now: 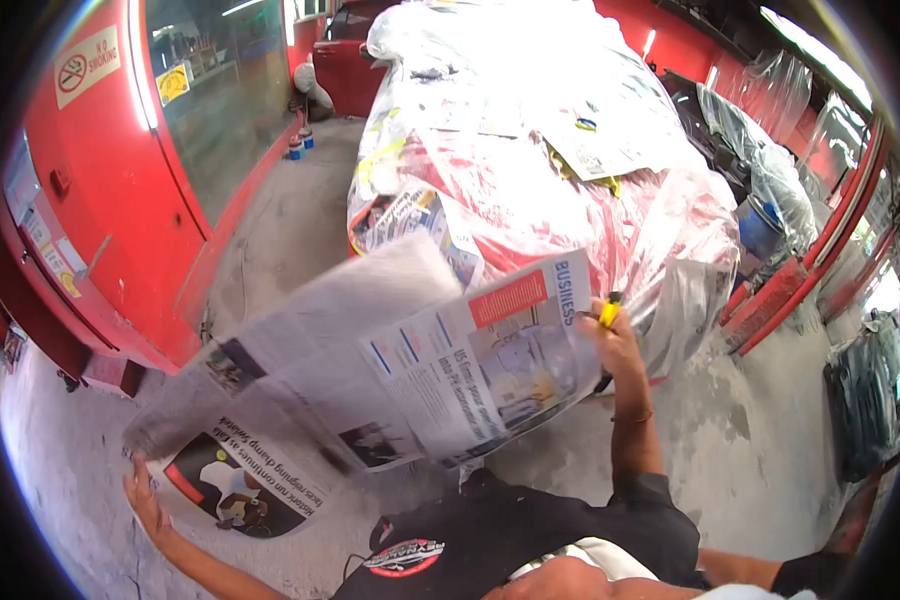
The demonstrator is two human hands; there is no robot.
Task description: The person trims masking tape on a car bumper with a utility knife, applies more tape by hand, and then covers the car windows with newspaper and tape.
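Note:
A large spread of newspaper [410, 370] hangs between my two hands, with its pages partly folded over one another and a BUSINESS heading at the upper right. My right hand [620, 345] is closed at that upper right edge, and also grips a small yellow object with a black end [610, 312], whose kind I cannot make out. At the lower left, my left hand [145, 500] has its fingers on the paper's outer edge. Beyond the newspaper stands a vehicle [550, 190] covered in clear plastic sheeting and newspaper pages, red showing through near its front.
A red wall with a glass panel [225, 110] runs along the left, and small cans [297, 149] stand by its base. Plastic-draped parts [760, 160] and a red metal post [810, 280] line the right. Part of another arm [740, 568] shows at the lower right.

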